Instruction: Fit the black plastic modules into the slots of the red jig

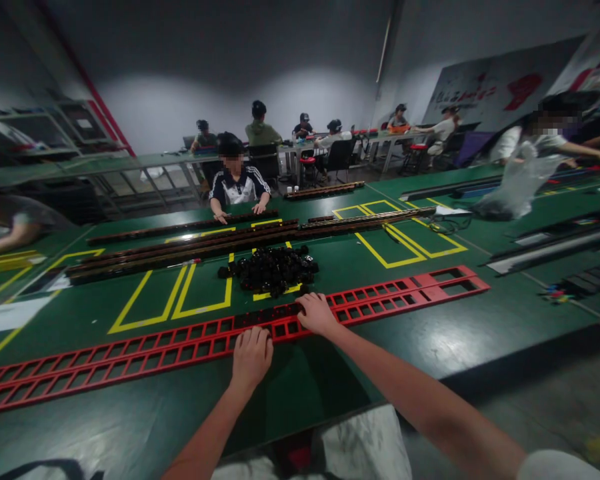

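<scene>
A long red frame (190, 348) with two rows of rectangular openings lies slantwise on the green table in front of me. My left hand (253, 355) rests on its near edge, fingers a little apart and bent down over the slots. Farther right, my right hand (317, 315) reaches over the frame with curled fingers at the far row; whatever is under the fingertips is hidden. Small black parts (275, 312) fill several far-row openings between the hands. Just beyond the frame is a heap of loose black parts (273, 270), too dark to name.
Long dark brown strips (190, 247) lie across the table behind the heap. Yellow tape rectangles (200, 310) mark the tabletop (430, 333). Across the table sits a person (237, 180) with both hands on a strip. At right, someone is beside a clear plastic bag (523, 180).
</scene>
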`<act>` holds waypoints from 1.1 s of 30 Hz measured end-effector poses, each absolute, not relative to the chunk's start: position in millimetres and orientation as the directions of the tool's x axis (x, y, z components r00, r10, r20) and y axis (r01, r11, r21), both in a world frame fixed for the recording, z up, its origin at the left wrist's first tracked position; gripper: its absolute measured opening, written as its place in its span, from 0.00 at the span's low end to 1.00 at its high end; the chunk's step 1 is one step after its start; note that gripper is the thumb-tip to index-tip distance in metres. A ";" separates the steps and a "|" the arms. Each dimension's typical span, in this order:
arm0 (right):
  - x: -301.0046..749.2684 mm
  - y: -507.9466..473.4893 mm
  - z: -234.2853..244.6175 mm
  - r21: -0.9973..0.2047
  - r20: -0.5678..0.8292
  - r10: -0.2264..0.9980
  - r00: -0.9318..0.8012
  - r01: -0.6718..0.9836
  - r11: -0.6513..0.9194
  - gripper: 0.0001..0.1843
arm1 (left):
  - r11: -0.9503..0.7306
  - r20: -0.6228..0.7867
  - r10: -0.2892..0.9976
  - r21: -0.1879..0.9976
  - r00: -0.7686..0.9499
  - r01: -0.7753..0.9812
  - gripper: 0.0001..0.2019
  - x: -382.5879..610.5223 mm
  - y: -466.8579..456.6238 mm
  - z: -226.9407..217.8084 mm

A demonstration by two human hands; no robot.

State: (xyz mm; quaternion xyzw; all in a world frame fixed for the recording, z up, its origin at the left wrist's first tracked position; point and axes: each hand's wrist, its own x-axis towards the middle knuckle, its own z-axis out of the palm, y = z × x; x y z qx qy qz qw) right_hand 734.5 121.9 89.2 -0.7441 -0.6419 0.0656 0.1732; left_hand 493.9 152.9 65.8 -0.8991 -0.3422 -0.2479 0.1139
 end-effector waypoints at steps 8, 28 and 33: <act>732.4 122.5 88.8 -0.301 0.125 0.981 0.150 0.948 -0.107 0.21 | -0.727 0.557 0.544 -0.061 0.628 0.684 0.12 489.9 148.4 63.2; 733.2 121.5 92.3 -0.379 0.183 0.954 0.237 0.912 -0.154 0.27 | -0.710 0.411 0.657 0.057 0.632 0.702 0.16 493.4 146.1 64.0; 730.8 124.1 93.5 -0.374 0.152 0.942 0.300 0.899 -0.226 0.29 | -0.713 0.402 0.661 0.074 0.633 0.698 0.18 494.6 145.8 65.5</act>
